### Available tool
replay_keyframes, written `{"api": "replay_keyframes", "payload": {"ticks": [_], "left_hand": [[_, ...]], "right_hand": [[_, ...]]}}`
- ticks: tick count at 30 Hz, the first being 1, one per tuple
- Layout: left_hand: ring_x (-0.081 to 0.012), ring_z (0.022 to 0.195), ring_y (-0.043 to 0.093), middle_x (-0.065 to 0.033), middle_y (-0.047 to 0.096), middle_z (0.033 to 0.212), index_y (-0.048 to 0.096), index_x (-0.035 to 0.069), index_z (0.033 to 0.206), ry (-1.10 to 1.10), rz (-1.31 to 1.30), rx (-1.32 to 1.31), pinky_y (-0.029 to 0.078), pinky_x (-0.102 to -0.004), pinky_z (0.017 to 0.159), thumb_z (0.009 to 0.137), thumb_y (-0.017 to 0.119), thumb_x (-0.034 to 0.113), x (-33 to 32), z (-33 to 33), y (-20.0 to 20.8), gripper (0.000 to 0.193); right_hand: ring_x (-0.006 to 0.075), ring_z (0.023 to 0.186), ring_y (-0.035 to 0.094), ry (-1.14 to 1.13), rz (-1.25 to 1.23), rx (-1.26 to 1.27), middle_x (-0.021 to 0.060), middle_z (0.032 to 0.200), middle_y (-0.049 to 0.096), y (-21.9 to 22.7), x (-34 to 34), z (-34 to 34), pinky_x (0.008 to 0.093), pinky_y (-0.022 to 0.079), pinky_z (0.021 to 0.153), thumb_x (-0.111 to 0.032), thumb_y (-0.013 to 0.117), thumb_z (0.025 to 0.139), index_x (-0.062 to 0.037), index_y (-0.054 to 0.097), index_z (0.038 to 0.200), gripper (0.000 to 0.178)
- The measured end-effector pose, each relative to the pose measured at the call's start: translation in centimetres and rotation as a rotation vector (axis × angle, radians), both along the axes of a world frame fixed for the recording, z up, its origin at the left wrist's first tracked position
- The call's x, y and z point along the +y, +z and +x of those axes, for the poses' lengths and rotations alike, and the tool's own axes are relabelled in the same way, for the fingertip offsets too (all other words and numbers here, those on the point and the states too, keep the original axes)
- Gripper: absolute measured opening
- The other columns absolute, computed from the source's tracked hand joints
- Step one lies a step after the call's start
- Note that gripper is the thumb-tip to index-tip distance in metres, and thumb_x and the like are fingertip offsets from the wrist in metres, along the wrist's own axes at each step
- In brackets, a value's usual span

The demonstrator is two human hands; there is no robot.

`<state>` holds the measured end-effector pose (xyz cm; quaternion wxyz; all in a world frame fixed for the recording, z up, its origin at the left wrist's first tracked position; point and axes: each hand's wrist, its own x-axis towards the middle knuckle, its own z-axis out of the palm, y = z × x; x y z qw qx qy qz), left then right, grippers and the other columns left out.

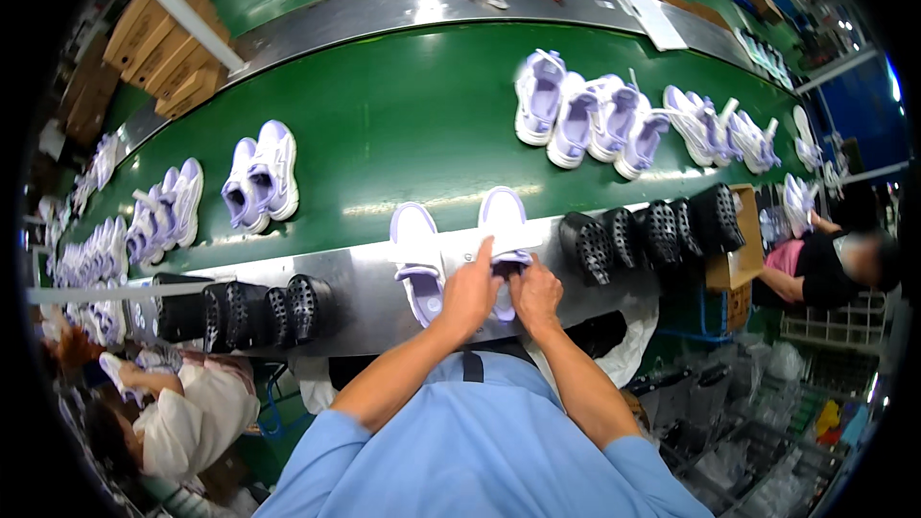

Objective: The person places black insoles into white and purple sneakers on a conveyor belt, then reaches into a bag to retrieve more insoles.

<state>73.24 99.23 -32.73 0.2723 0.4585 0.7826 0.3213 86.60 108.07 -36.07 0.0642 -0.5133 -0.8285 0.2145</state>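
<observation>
Right in front of me, on the metal ledge, lies a pair of white and lilac sneakers, toes pointing away. My left hand (467, 285) is closed at the left side of the right-hand sneaker (504, 208), its index finger stretched along the upper near the strap. On the other side, my right hand (535, 294) grips the edge of the same sneaker's opening, fingers bent. Both hands partly cover its opening and heel. The left-hand sneaker (414, 223) stands beside it, untouched, with a wide white strap across it.
Black perforated shoe-shaped blocks (662, 230) line the ledge to the right; more black blocks (249, 312) stand left. Sneaker pairs (261, 176) rest on the green belt (403, 115), several more (587, 115) at right. An open carton (741, 264) sits right. People work at both sides.
</observation>
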Motion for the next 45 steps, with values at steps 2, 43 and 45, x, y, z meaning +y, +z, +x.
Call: {"api": "replay_keyframes", "payload": {"ticks": [2, 43, 45], "left_hand": [[-0.0469, 0.082, 0.069, -0.0245, 0.070, 0.088, 0.049, 0.004, 0.143, 0.052, 0.085, 0.144, 0.055, -0.0549, 0.073, 0.087, 0.078, 0.024, -4.7, -0.3, 3.6, 0.066], [-0.0343, 0.101, 0.064, -0.0149, 0.067, 0.107, 0.067, 0.000, 0.120, 0.099, 0.431, 0.147, 0.055, -0.0412, 0.081, 0.081, 0.086, 0.022, -15.0, -9.0, 12.3, 0.049], [-0.0321, 0.104, 0.065, -0.0137, 0.068, 0.110, 0.067, -0.001, 0.122, 0.177, 0.408, -0.009, 0.056, -0.0392, 0.081, 0.084, 0.084, 0.022, -12.6, -7.9, 9.6, 0.048]], "right_hand": [[0.0452, 0.088, 0.071, 0.020, 0.007, -0.006, 0.0227, 0.101, 0.071, -0.3, 0.2, 0.8, 0.0558, 0.057, 0.078, -0.028, 0.074, 0.087, -0.0003, 0.062, 0.123, 0.047], [0.0140, 0.092, 0.068, -0.157, -1.401, 0.689, 0.0069, 0.110, 0.068, 13.0, -10.0, -9.2, 0.0291, 0.055, 0.078, -0.017, 0.067, 0.100, -0.0001, 0.049, 0.140, 0.047], [0.0138, 0.092, 0.068, -0.043, -1.519, 0.555, 0.0079, 0.107, 0.069, 11.9, -8.5, -6.5, 0.0301, 0.056, 0.077, -0.011, 0.065, 0.098, 0.0015, 0.056, 0.134, 0.039]]}}
